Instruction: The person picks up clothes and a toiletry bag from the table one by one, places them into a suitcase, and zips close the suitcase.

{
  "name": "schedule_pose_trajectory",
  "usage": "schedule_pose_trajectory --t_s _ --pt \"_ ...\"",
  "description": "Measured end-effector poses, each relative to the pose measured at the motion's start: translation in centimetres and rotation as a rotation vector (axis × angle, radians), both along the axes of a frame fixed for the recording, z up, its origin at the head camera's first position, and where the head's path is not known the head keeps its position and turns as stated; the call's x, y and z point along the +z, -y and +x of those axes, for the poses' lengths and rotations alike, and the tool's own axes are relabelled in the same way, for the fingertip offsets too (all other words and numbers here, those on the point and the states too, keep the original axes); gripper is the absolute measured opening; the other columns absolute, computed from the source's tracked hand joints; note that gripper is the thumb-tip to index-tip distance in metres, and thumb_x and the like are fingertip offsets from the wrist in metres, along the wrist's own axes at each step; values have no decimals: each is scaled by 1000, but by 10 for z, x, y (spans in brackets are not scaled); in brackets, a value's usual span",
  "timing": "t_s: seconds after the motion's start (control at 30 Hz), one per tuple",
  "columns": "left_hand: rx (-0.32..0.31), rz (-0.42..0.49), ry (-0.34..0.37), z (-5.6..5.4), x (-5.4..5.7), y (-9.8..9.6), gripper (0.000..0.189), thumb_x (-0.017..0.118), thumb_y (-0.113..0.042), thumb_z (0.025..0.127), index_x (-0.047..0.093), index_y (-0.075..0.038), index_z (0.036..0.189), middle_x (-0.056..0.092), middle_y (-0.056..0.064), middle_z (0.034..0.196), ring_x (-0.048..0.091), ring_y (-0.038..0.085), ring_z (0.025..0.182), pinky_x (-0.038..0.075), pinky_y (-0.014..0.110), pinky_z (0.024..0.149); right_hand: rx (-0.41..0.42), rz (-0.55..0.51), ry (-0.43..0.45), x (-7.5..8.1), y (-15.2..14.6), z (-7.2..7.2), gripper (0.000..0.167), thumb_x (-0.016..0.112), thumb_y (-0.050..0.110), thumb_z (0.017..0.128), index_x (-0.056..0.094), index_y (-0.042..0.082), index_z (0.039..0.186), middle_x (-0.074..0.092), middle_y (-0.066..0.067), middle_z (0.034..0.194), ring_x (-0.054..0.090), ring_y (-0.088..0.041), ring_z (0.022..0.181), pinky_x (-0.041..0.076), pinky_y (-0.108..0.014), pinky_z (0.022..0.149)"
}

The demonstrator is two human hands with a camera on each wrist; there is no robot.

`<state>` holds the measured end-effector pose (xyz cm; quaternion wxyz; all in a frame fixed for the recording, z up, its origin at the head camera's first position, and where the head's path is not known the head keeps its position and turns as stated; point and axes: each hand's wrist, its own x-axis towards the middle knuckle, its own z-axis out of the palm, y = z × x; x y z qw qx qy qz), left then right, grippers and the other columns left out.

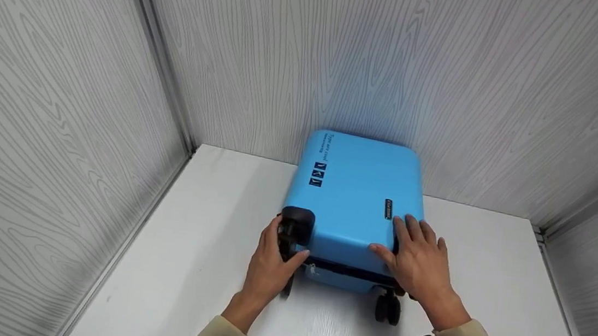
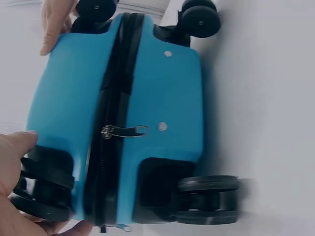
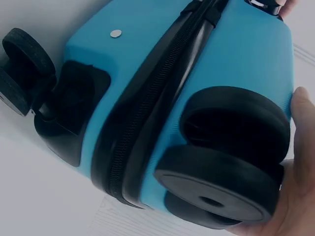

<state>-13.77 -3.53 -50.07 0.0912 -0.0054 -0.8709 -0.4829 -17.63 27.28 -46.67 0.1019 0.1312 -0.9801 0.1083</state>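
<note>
A light blue hard-shell suitcase (image 1: 361, 179) lies on its broad side, its wheeled end facing me. Dark lettering, small printed squares and a black label mark its upper face. My left hand (image 1: 267, 269) grips the near left corner by a black wheel (image 2: 47, 191), thumb against the end and fingers around the corner. The right hand (image 1: 424, 265) holds the near right corner, beside another twin wheel (image 3: 221, 157); its thumb lies on the upper edge. A black zipper (image 2: 110, 98) with a metal pull (image 2: 125, 131) runs across the end, closed where it shows. The suitcase's underside is hidden.
The suitcase lies on a white surface (image 1: 205, 225). Pale wood-grain panels (image 1: 265, 60) rise behind it and at both sides, meeting at grey metal corner strips (image 1: 161, 61). The suitcase's far end is close to the back panel.
</note>
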Motion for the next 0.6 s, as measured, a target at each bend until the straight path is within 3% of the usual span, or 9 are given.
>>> schedule_pose_trajectory --t_s 0.13,0.27,0.4,0.5,0.6 --pt "61 79 9 4 -11 -3 95 84 -42 90 30 -15 162 44 12 161 48 32 145 44 58 114 17 -5 -32 -7 1 1 95 64 68 96 43 2 160 42 -27 162 40 -52 147 52 -68 99" --pt "144 187 14 8 -25 -6 94 88 -37 87 31 -14 159 46 12 152 51 32 138 45 56 112 17 -12 -40 -11 3 2 104 68 71 91 39 0 161 38 -28 164 36 -54 149 58 -64 88" --pt "184 257 87 9 -39 -8 76 86 -37 89 42 -8 144 54 13 135 59 28 120 51 47 101 10 -37 -30 -12 5 3 106 71 69 89 37 0 162 36 -29 165 32 -55 151 59 -64 85" --pt "157 210 144 10 -47 -9 44 84 -34 91 65 -4 117 70 7 104 65 19 92 55 37 80 5 -46 -9 -11 5 4 106 70 69 90 36 0 163 34 -30 166 29 -55 153 59 -64 86" --pt "126 102 142 10 -51 -13 23 81 -32 93 81 -9 90 74 0 79 62 11 71 51 32 65 1 -47 13 -10 6 4 107 68 71 91 35 0 163 32 -29 167 28 -55 153 58 -64 89"
